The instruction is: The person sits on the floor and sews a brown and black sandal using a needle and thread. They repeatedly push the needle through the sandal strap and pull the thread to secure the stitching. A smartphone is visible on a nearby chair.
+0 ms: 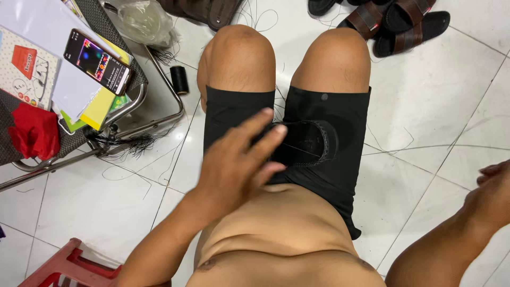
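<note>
A black shoe (311,142) with stitching along its edge lies on my lap, on my black shorts (324,106). My left hand (236,162) rests over the shoe's near end, fingers spread and pressing on it. Thin dark threads run across the shoe and away over the floor. My right hand (494,194) is out at the right edge of the view, away from the shoe, fingers loosely curled; whether it holds a thread is too fine to see.
A metal-framed chair (159,79) at left carries a lit phone (98,61), papers, a booklet and a red cloth (34,133). A black thread spool (179,79) stands on the tiled floor. Sandals (396,24) lie at top right; a red stool (69,266) is bottom left.
</note>
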